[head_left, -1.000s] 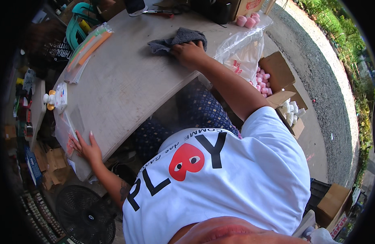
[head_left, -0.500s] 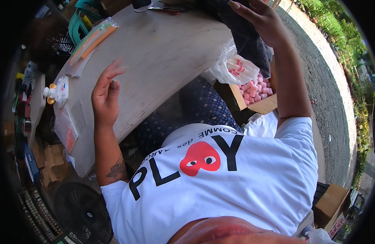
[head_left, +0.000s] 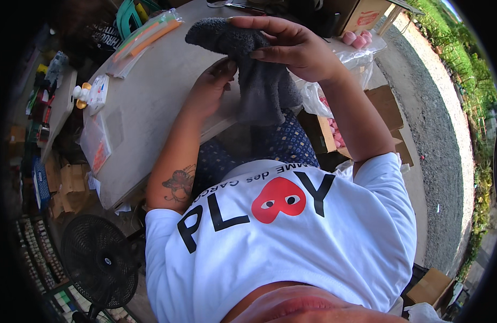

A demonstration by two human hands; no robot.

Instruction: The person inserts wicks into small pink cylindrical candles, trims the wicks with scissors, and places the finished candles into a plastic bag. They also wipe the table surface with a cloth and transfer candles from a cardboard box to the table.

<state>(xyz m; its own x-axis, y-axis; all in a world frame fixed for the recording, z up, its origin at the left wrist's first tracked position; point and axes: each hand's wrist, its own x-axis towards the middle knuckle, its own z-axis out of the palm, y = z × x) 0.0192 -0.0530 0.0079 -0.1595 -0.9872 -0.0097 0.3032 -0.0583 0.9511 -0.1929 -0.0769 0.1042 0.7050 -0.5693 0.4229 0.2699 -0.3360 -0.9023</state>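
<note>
A dark grey fuzzy cloth (head_left: 259, 89), like a small towel, hangs bunched above the near edge of the table (head_left: 151, 102). My right hand (head_left: 302, 51) grips its upper part, with the thumb and fingers closed over the fabric. At the cloth's left side is my left hand (head_left: 210, 89), its fingers curled and the tips pinching the edge. One end of the cloth flops over to the left, while the rest drops toward my lap. The fabric hides part of the left fingertips.
Right of my lap, a cardboard box (head_left: 326, 134) holds pink pieces, with a clear plastic bag (head_left: 316, 102) above it. More pink pieces (head_left: 359, 40) lie at the far right. Plastic-wrapped packs (head_left: 146, 40) rest on the table's left; a black fan (head_left: 100, 261) stands lower left.
My right hand has come left and down, bringing the cloth over the table's near edge. My left hand has moved right and taken the cloth's edge; before, it was raised and holding nothing.
</note>
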